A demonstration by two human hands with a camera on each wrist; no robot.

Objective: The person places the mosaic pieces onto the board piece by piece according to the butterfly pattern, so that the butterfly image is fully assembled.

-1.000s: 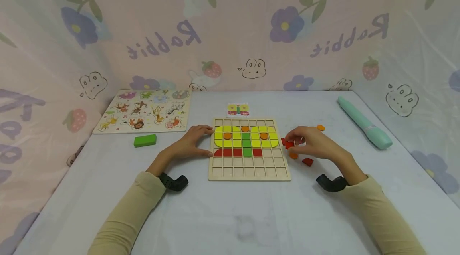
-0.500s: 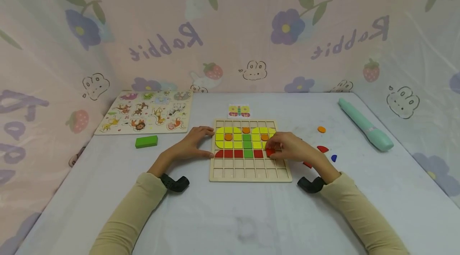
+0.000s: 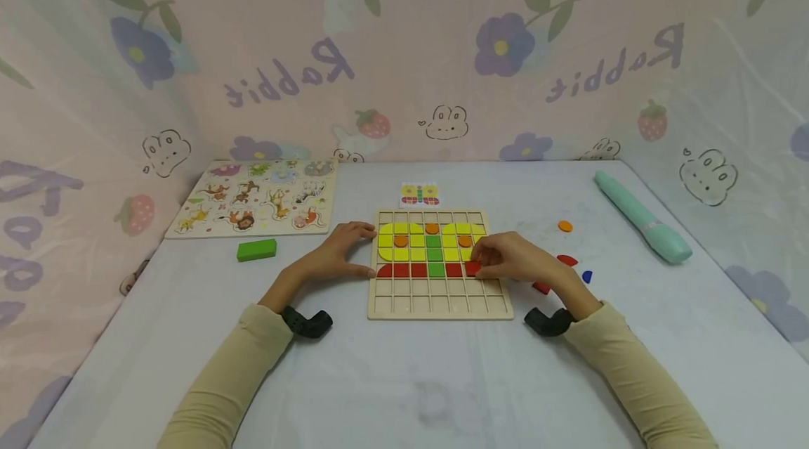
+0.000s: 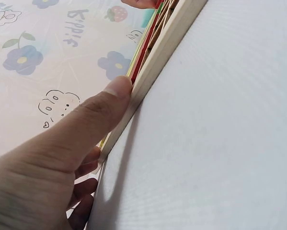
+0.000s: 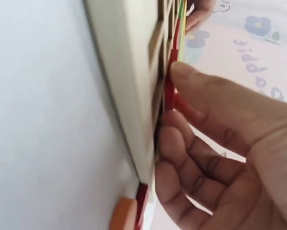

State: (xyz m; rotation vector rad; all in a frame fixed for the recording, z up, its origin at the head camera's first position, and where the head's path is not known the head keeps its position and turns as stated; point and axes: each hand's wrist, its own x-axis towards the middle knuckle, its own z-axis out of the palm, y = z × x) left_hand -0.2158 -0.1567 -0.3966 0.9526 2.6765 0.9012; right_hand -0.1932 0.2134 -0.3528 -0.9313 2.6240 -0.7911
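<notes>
A wooden grid board (image 3: 440,305) lies flat, filled partly with yellow, orange, green and red pieces. My left hand (image 3: 333,254) rests against its left edge; in the left wrist view the thumb (image 4: 115,91) touches the rim and the other fingers lie along the side. Over the board's right part, my right hand (image 3: 515,256) pinches a red square piece (image 3: 472,268) at the right end of the red row. In the right wrist view this red piece (image 5: 169,86) stands slightly above the grid between thumb and fingers.
Right of the board lie red quarter-round pieces (image 3: 567,260), an orange disc (image 3: 565,226) and a blue half-round (image 3: 588,277). Behind it is a butterfly pattern card (image 3: 419,194). Left are a green block (image 3: 256,250) and an animal puzzle (image 3: 253,196); far right, a mint-green wand-shaped object (image 3: 641,217).
My right hand has moved left from the loose pieces to the board, bringing the red square piece. Over the last half second that piece has flattened towards its cell. My left hand has stayed put.
</notes>
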